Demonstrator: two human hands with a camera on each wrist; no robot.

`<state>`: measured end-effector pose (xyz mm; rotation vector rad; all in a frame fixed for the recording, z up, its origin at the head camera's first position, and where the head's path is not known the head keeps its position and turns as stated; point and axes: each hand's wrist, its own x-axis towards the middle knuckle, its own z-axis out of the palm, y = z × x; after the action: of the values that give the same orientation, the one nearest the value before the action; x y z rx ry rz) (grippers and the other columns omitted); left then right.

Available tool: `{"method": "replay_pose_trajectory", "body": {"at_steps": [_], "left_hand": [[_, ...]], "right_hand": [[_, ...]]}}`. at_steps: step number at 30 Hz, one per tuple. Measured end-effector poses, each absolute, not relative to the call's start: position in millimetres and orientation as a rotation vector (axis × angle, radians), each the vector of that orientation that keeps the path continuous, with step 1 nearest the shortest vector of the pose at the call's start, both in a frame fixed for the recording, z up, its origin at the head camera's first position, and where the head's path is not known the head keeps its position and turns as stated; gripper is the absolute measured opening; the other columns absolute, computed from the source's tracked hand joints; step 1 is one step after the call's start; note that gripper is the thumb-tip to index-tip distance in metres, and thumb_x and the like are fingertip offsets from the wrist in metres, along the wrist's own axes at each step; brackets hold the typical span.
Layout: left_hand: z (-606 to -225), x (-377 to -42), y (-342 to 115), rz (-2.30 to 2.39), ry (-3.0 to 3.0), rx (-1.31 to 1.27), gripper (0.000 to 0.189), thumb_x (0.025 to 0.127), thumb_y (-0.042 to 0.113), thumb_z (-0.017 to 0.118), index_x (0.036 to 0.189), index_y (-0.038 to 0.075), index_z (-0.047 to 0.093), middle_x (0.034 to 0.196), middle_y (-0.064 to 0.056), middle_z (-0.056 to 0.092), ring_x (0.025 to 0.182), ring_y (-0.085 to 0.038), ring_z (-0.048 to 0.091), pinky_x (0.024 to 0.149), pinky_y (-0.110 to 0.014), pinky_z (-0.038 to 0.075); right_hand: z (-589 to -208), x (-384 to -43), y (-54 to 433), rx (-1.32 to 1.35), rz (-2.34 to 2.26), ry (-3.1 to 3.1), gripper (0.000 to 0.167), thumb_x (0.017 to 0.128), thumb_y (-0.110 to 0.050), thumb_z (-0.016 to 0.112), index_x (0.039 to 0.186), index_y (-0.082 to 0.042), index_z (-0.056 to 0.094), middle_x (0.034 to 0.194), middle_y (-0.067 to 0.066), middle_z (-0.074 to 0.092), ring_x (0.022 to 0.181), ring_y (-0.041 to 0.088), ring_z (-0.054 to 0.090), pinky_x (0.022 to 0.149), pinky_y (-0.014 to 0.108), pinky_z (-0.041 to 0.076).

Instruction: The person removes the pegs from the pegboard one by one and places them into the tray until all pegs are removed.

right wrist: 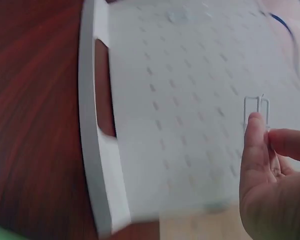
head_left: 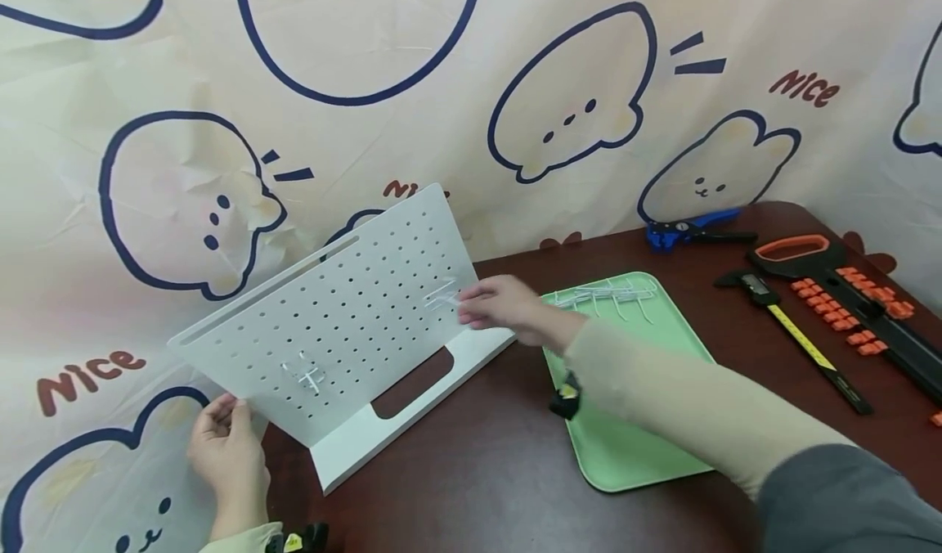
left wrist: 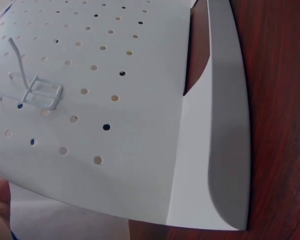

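Note:
A white pegboard (head_left: 353,307) with a folded lip and a long cutout stands tilted on the table. My left hand (head_left: 231,447) holds its left edge, the thumb on the near side; in the left wrist view only fingertips (left wrist: 1,197) show at that edge. One white wire hook (left wrist: 37,92) sits on the board's left part. Before the board's right part, my right hand (head_left: 504,307) pinches another white wire hook (right wrist: 255,105) between thumb and fingers. Blur hides whether this hook touches the holes.
Several more white wire hooks (head_left: 614,293) lie at the far end of a green tray (head_left: 618,455), partly under my right forearm. Farther right are a blue wire stripper (head_left: 673,232), a caliper (head_left: 798,336) and a black tool with orange pieces (head_left: 868,299). A printed cloth (head_left: 412,144) hangs behind.

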<state>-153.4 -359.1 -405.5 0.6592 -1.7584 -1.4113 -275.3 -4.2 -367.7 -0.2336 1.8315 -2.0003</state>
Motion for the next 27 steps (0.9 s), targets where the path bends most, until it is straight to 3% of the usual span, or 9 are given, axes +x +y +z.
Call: {"method": "replay_pose_trajectory", "body": {"at_steps": [7,14,20,27], "left_hand": [[-409,-155,-364,-1.414,-1.767,0.647,0.02,0.102,0.006,0.059,0.097,0.025,0.065,0.094,0.009,0.059,0.083,-0.004,0.056,0.075,-0.007,0.046],[-408,-156,-363,-1.42,-1.749,0.673,0.024,0.1,0.006,0.061,0.09,0.027,0.065,0.091,0.01,0.06,0.079,-0.004,0.057,0.07,-0.007,0.046],[-404,-154,-364,-1.355,-1.843,0.719,0.02,0.103,0.011,0.059,0.095,0.029,0.064,0.094,0.014,0.059,0.082,-0.002,0.056,0.071,-0.008,0.044],[-403,-152,-364,-1.335,-1.875,0.72,0.02,0.103,0.011,0.059,0.095,0.028,0.064,0.091,0.014,0.058,0.081,-0.003,0.057,0.07,-0.008,0.044]], "right_hand": [[-389,-265,99,-0.081,-2.041,2.016,0.031,0.105,0.0,0.054,0.131,0.017,0.054,0.114,0.025,0.069,0.09,0.012,0.071,0.086,0.029,0.058],[-418,-238,153,-0.045,-1.893,2.163,0.038,0.107,-0.005,0.052,0.136,0.019,0.048,0.124,0.031,0.063,0.094,0.008,0.069,0.084,0.026,0.057],[-439,-220,175,-0.078,-1.791,2.256,0.03,0.105,-0.005,0.056,0.125,0.017,0.054,0.107,0.02,0.071,0.092,0.012,0.07,0.081,0.028,0.058],[-452,-212,183,-0.207,-1.332,2.593,0.015,0.099,-0.012,0.062,0.102,0.001,0.069,0.081,0.002,0.071,0.072,0.015,0.063,0.066,0.032,0.051]]}}
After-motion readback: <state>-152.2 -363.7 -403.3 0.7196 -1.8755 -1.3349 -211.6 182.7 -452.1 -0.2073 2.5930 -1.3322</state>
